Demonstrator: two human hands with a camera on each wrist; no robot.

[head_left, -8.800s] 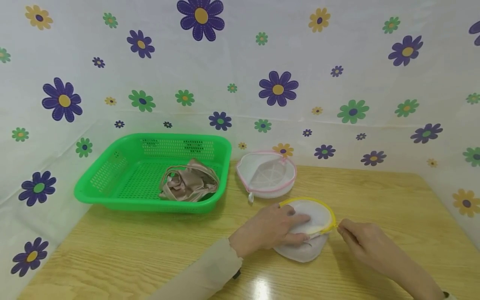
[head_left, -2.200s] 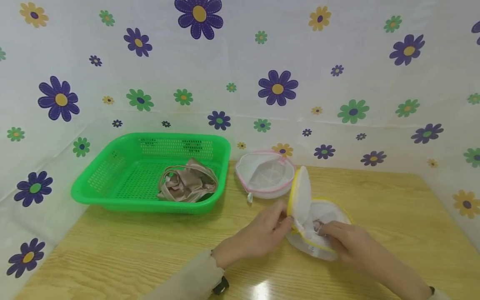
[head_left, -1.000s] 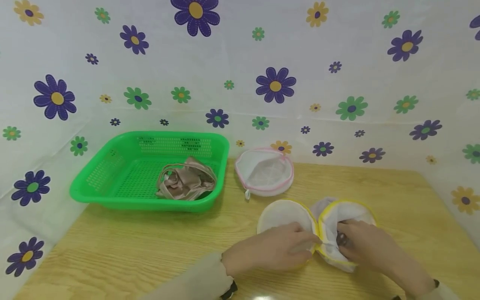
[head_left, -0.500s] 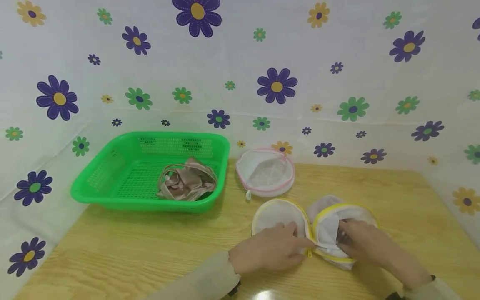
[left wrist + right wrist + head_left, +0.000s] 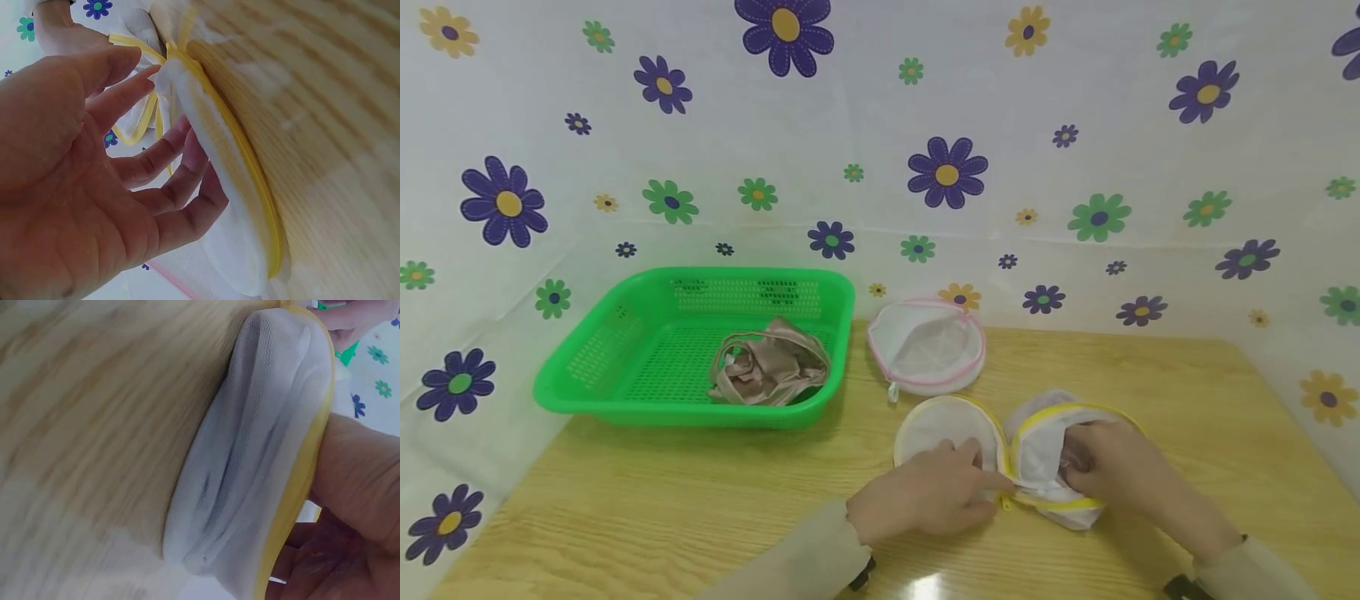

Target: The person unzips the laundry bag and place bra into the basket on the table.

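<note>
A round white mesh laundry bag [image 5: 962,425] with a yellow zipper lies unzipped on the table, its lid folded to the left. My left hand [image 5: 928,492] rests on that lid, index finger stretched toward the hinge; the left wrist view shows the fingers slightly bent against the lid's white edge [image 5: 219,169]. My right hand [image 5: 1120,471] reaches into the bag's body and grips a shiny brownish cloth [image 5: 1077,458], mostly hidden. In the right wrist view, mesh and the yellow rim [image 5: 300,469] stand before the hand, hiding its fingertips.
A green plastic basket [image 5: 647,408] at the left holds a crumpled brown satin garment [image 5: 771,367]. Behind the hands lies a second mesh laundry bag [image 5: 928,350] with a pink zipper, partly unzipped. A flowered white curtain [image 5: 850,108] borders the wooden table [image 5: 700,517].
The yellow-zippered bag was closed at first, with my right hand at its zipper. Its lid then lifted and was laid over to the left, and my right hand went inside.
</note>
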